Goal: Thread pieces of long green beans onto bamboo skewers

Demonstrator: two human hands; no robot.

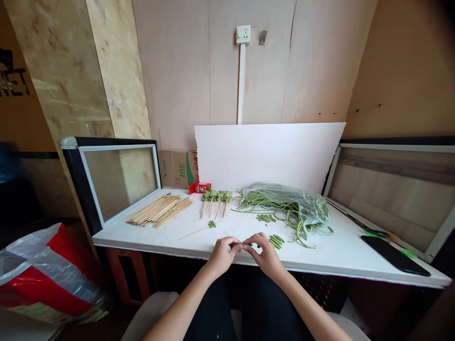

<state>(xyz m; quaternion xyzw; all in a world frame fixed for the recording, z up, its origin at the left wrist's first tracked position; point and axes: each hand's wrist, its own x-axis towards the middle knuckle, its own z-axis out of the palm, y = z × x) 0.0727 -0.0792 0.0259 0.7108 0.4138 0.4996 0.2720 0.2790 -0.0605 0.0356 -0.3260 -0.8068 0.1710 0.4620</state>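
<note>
My left hand [222, 253] and my right hand [263, 253] meet at the front edge of the white table [341, 258], fingers pinched together on a thin skewer with green bean pieces [246, 245] between them. Cut green bean pieces [276, 241] lie just right of my right hand. A single skewer with a few pieces [204, 228] lies ahead of my left hand. Finished bean skewers [216, 199] lie further back. A pile of bare bamboo skewers [161, 210] sits at the left. Long green beans spill from a clear plastic bag [287, 201] at the right.
A black phone [394, 255] lies on the table's right end, with scissors [373, 233] behind it. A white board [266, 154] leans on the wall, with a cardboard box [177, 169] and a small red carton [199, 188] beside it. A red-and-clear plastic bag [46, 279] sits on the floor, left.
</note>
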